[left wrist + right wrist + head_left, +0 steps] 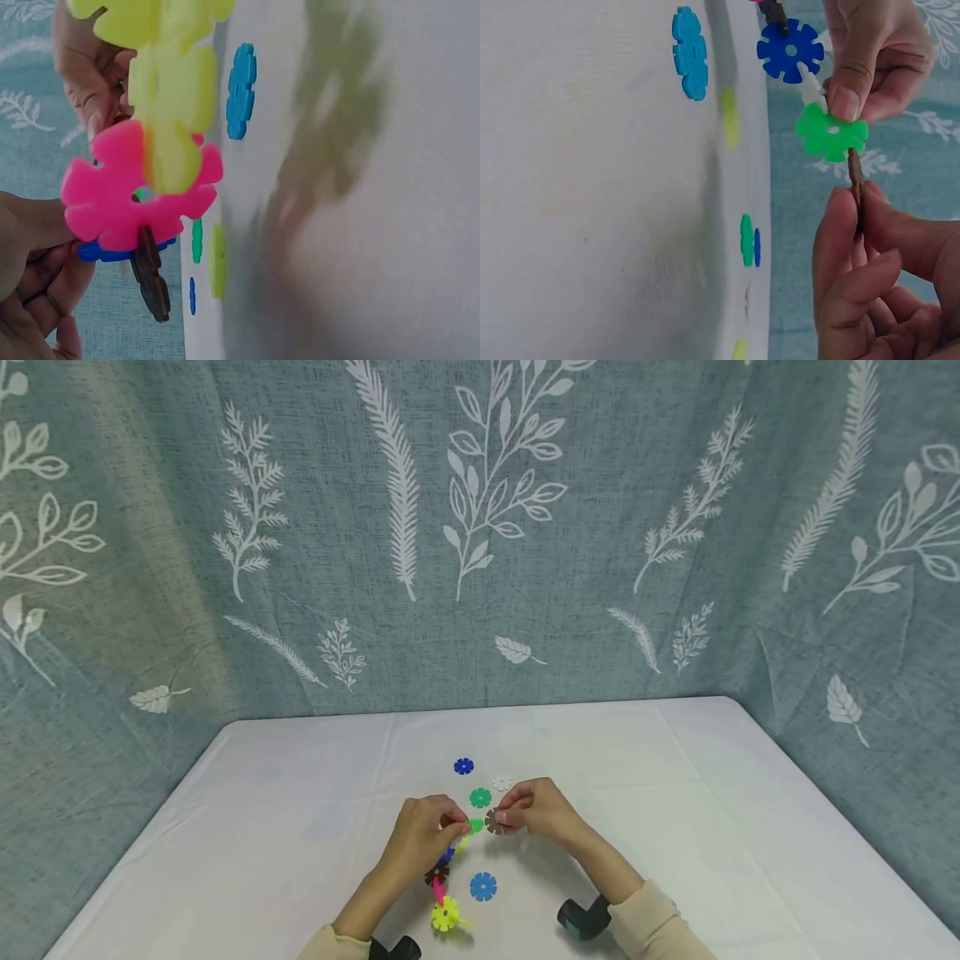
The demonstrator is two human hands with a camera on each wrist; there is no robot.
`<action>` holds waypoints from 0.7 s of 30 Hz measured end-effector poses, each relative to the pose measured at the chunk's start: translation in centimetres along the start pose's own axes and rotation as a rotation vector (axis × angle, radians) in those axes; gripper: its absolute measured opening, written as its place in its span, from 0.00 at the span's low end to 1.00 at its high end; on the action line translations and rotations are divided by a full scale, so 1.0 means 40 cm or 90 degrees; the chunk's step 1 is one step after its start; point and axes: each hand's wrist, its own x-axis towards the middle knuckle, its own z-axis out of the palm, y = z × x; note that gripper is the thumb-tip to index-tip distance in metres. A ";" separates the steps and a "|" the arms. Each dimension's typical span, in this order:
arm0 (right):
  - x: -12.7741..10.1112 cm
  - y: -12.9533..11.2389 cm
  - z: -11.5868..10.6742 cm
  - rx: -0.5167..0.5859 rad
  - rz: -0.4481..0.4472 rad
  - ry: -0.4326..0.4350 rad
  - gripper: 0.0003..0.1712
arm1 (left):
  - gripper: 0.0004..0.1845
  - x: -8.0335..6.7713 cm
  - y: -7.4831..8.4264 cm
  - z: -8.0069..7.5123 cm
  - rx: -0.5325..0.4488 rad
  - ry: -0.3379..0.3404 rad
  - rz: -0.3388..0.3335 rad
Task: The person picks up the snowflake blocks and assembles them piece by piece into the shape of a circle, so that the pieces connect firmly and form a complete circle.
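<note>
My left hand (423, 835) pinches a light green notched disc (817, 135) at the end of a chain of linked plastic discs. Along that chain are a white disc (810, 86), a blue disc (775, 56), a dark brown disc (152, 285), a pink disc (105, 187) and yellow discs (199, 82); it hangs down past the left wrist. My right hand (540, 810) holds a brown disc (494, 822) between thumb and fingers. In the right wrist view this disc is edge-on, its tip right at a notch of the light green disc.
Loose on the white-covered table (262, 827) lie a light blue disc (483, 887), a green disc (480, 797), a dark blue disc (463, 766) and a white disc (502, 783). A yellow disc (730, 116) lies there too. A patterned curtain (315, 527) stands behind.
</note>
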 end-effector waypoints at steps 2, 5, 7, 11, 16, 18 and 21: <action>0.000 -0.006 0.001 0.002 0.013 -0.003 0.07 | 0.06 0.000 0.000 0.002 0.005 0.006 0.014; -0.001 -0.012 0.001 0.003 0.026 -0.001 0.06 | 0.06 -0.002 0.002 0.002 0.015 0.016 0.028; -0.001 -0.014 0.001 0.006 0.033 0.002 0.06 | 0.06 -0.003 0.003 0.003 0.026 0.024 0.033; -0.001 -0.014 0.002 0.012 0.037 -0.006 0.06 | 0.06 -0.002 0.006 0.004 0.045 0.034 0.037; 0.002 -0.015 0.005 0.019 0.008 -0.037 0.05 | 0.08 -0.006 0.014 0.010 0.071 0.058 0.064; 0.004 -0.017 0.005 0.025 -0.006 -0.051 0.05 | 0.09 -0.010 0.019 0.016 0.084 0.070 0.091; 0.005 -0.020 0.007 0.032 -0.014 -0.062 0.04 | 0.10 -0.016 0.027 0.024 0.104 0.086 0.121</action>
